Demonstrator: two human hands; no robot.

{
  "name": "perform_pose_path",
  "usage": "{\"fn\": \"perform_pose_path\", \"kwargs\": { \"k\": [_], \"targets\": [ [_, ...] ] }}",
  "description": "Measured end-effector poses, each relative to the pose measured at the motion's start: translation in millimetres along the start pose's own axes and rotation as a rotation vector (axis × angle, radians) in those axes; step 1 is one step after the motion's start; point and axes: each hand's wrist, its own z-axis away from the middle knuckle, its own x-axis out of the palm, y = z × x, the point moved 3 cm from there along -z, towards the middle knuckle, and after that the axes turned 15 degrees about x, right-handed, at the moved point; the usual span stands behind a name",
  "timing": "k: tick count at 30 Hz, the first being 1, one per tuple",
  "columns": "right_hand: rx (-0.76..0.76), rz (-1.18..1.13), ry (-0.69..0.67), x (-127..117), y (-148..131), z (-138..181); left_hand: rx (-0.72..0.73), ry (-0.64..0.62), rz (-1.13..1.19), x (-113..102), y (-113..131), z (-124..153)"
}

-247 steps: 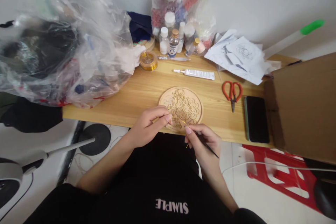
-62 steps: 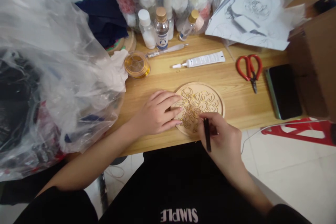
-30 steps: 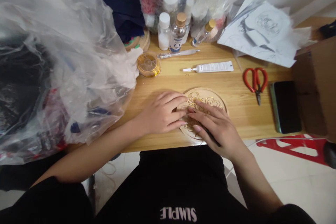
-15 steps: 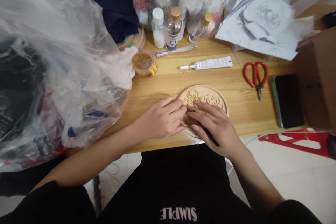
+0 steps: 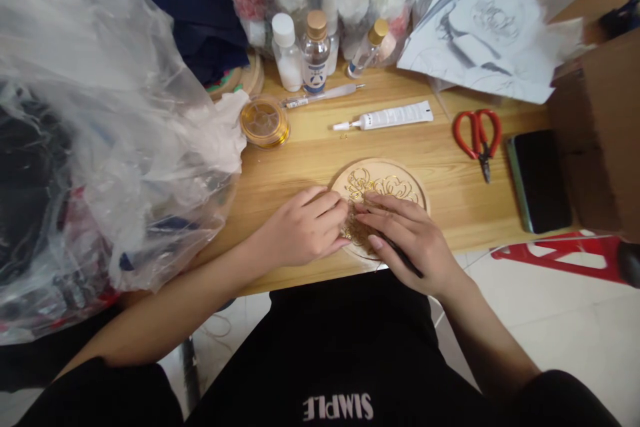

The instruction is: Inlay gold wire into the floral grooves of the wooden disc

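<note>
A round wooden disc (image 5: 395, 180) with a gold wire flower pattern lies near the front edge of the wooden table (image 5: 300, 160). My left hand (image 5: 305, 230) rests at the disc's left edge, fingers curled with their tips pressing on the pattern. My right hand (image 5: 410, 237) lies over the lower part of the disc, fingers stretched across the wire, with a thin black tool (image 5: 403, 260) tucked under them. The near half of the pattern is hidden by both hands.
A gold wire spool (image 5: 264, 121), a white glue tube (image 5: 385, 117), a pen, small bottles (image 5: 315, 53) and red scissors (image 5: 477, 137) lie behind the disc. A phone (image 5: 539, 180) and cardboard box (image 5: 600, 127) sit right, big plastic bags (image 5: 100, 133) left, sketch papers (image 5: 490, 33) at back.
Earlier both hands held wire and tool above the table edge. Since then they came down onto the disc; in the last second the left fingers curled in slightly, and the view shifted.
</note>
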Motion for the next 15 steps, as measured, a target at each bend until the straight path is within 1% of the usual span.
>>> {"fn": "perform_pose_path", "kwargs": {
  "k": [9, 15],
  "targets": [
    [-0.002, 0.047, -0.029, 2.4, 0.9, -1.1, 0.003, -0.013, -0.016, 1.3, -0.5, 0.6],
    [-0.017, 0.132, -0.015, 0.6, -6.8, -3.7, -0.011, 0.017, 0.009, 1.5, -2.1, 1.3]
  ]
}}
